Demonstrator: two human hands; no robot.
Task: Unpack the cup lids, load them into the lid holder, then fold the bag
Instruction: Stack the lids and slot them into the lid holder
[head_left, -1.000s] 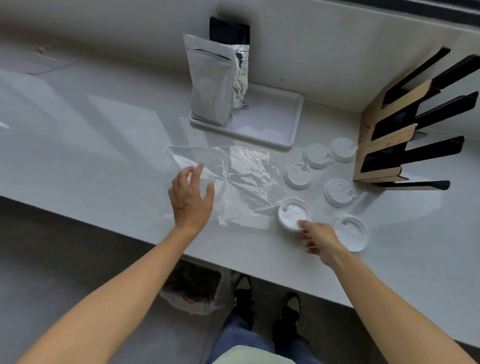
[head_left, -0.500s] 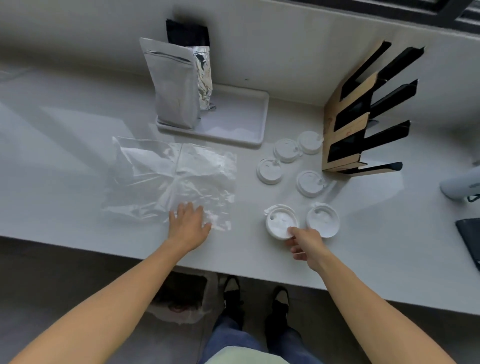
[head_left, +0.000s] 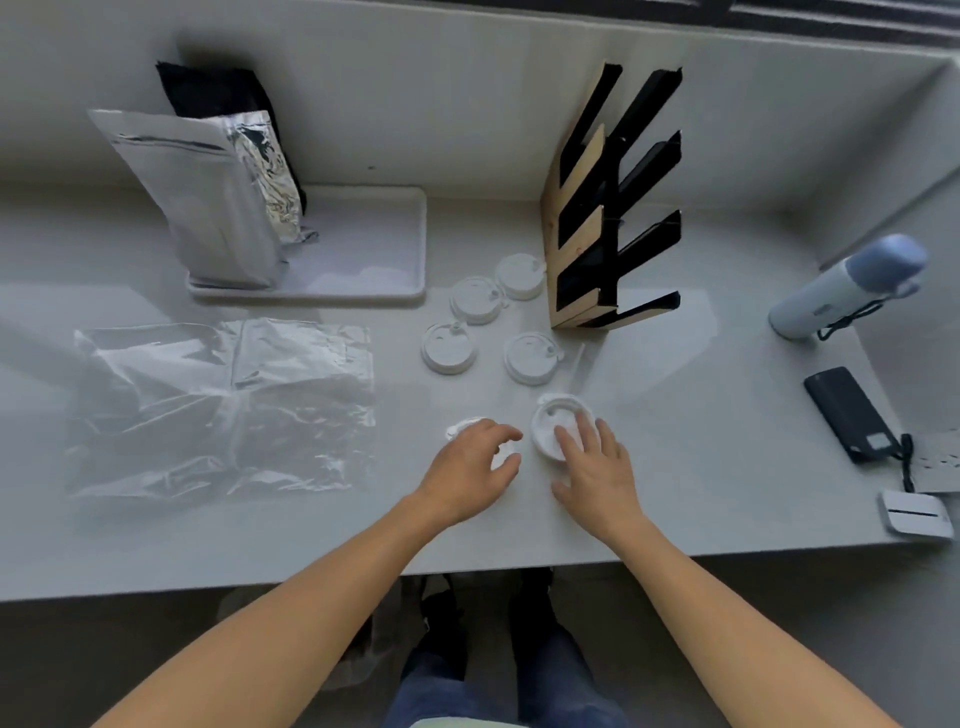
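Several white cup lids lie on the white counter: four loose ones (head_left: 448, 348) (head_left: 531, 357) (head_left: 475, 300) (head_left: 519, 275) in front of the lid holder (head_left: 576, 228), a wood-and-black slotted rack standing upright with nothing in its slots. My left hand (head_left: 470, 467) curls over a fifth lid (head_left: 462, 428), thumb and fingers around its rim, hiding most of it. My right hand (head_left: 592, 462) lies flat with spread fingers on an upturned sixth lid (head_left: 548, 418). The clear plastic bag (head_left: 223, 405) lies flat and crumpled at the left, with neither hand on it.
A white tray (head_left: 363, 249) at the back left holds silver and black foil pouches (head_left: 208, 202). At the right lie a pale blue bottle (head_left: 847, 283), a dark phone (head_left: 852, 413) and a small white device (head_left: 914, 514). The counter's front edge runs just below my wrists.
My left hand has left the bag and moved right onto the near lid. My right hand has shifted from that lid to the upturned one beside it. The view has swung right.
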